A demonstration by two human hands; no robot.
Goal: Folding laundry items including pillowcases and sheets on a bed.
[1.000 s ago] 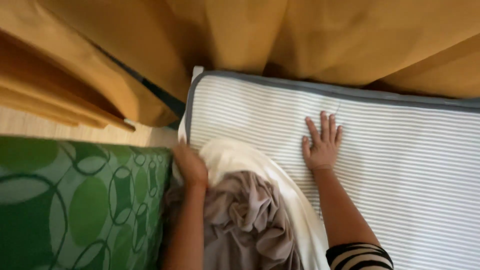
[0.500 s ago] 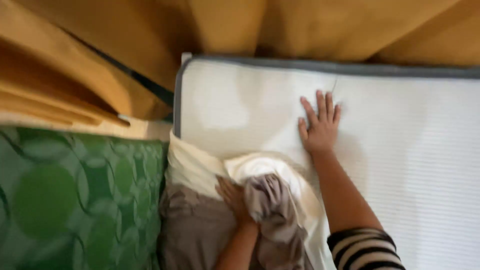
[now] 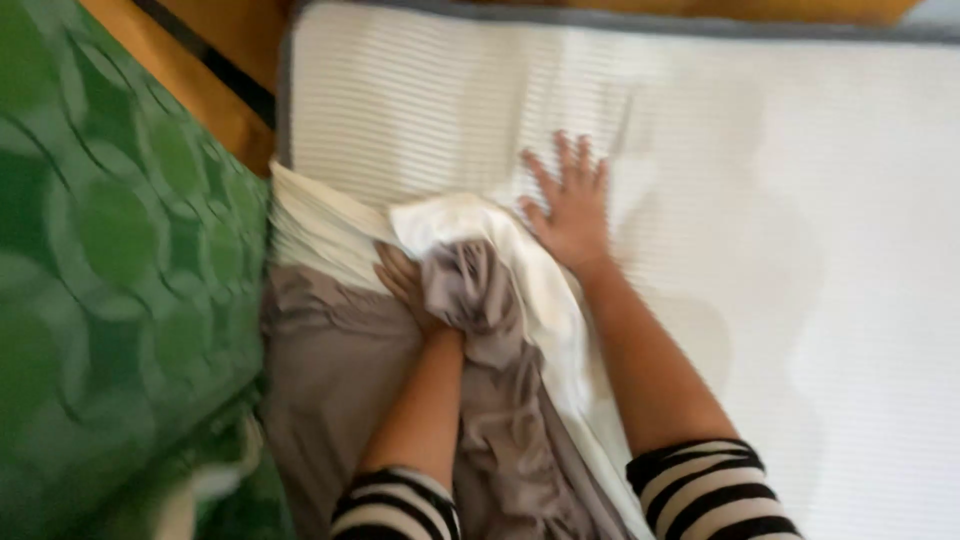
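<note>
A white striped mattress (image 3: 700,130) fills the upper right of the head view. A grey-taupe sheet (image 3: 330,370) lies over its near left corner, with a white layer (image 3: 470,220) bunched on top. My left hand (image 3: 405,285) grips a bunched fold of the grey sheet at the mattress's side. Fingers spread, my right hand (image 3: 570,205) presses flat on the mattress top, just right of the white fold. Both forearms wear black-and-white striped sleeves.
A green cloth with a circle pattern (image 3: 110,250) covers the surface to the left of the mattress. An orange-yellow curtain (image 3: 200,70) hangs behind, at the top left. The mattress has a grey edge band (image 3: 700,25) along its far side.
My left hand moved from the mattress corner to the right and took hold of the grey sheet's bunched fold. The right hand stayed flat on the mattress. The view shifted closer and downward.
</note>
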